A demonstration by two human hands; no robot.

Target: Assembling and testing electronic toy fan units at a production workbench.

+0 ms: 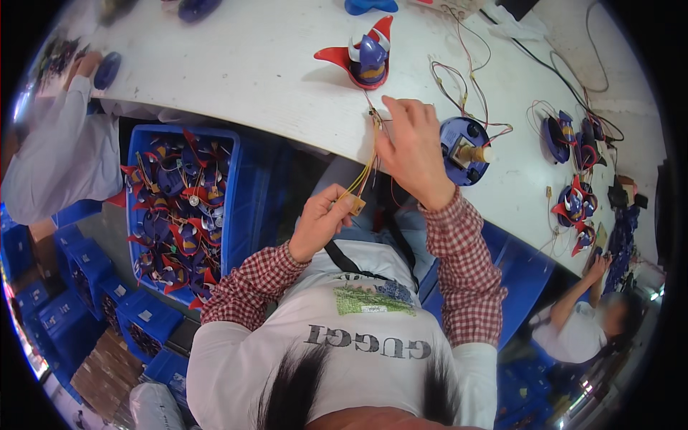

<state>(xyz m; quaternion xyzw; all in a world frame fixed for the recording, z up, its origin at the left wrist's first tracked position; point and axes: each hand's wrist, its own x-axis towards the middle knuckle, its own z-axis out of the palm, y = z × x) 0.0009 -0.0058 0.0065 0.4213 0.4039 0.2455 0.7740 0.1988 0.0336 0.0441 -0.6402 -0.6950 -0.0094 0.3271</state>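
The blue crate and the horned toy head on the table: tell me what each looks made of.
Blue crate: likely moulded plastic, given its uniform saturated blue and thick, smooth, rounded rim with a dull sheen.

Horned toy head: probably glossy hard plastic, with bright highlights on the blue dome and flat, solid red on the wings. The pale horns look like the same kind of material, though that is less certain.

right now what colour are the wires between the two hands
Mostly yellow wires, running from the left hand to the right hand; head view.

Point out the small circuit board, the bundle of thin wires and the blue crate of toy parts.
Small circuit board (pixel 356 206), head view: its tan face beside the left thumb.
Bundle of thin wires (pixel 367 166), head view: mid-length, between both hands.
Blue crate (pixel 247 193), head view: its right wall.
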